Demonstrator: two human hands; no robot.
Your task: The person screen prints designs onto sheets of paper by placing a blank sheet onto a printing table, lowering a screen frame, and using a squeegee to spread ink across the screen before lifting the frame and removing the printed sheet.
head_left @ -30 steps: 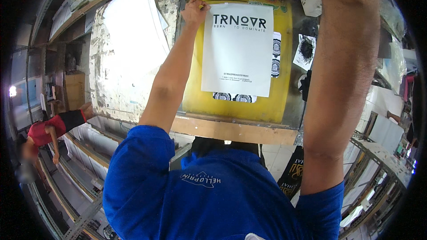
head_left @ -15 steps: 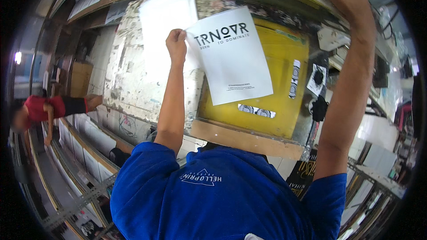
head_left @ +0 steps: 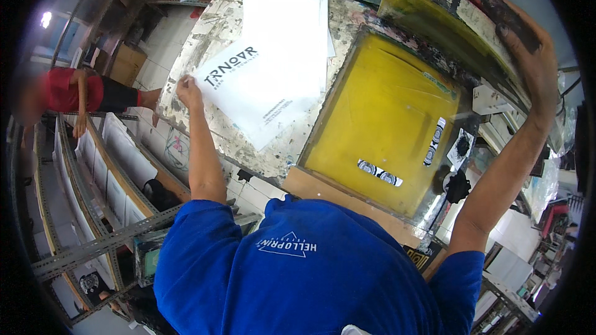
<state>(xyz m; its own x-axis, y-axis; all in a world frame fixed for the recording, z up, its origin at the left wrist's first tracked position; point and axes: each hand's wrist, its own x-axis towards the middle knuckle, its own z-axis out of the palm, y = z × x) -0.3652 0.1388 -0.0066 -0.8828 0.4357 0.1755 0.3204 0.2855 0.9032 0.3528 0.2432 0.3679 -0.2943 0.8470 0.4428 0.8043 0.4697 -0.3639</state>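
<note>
At the left, my left hand (head_left: 188,91) pinches the corner of a white sheet with black print (head_left: 248,96). The sheet lies slanted over the front of a pile of white sheets (head_left: 284,18) on a paint-worn tabletop (head_left: 214,25). At the upper right, my right hand (head_left: 531,49), dark-stained, is closed round the end of a raised screen printing frame (head_left: 434,15). The frame stands tilted behind a flat yellow printing board (head_left: 366,111). Two small patterned strips (head_left: 380,172) lie on the board.
A brown ledge (head_left: 354,201) runs along the board's near edge. Right of it are a small black-smeared paper (head_left: 460,147) and a crumpled black cloth (head_left: 458,186). Long racks with white sheets (head_left: 108,170) stand at the left, near a person in red (head_left: 68,90).
My left hand has carried the printed sheet leftward off the yellow board and onto the white pile. My right hand stays at the raised frame. The view has shifted.
</note>
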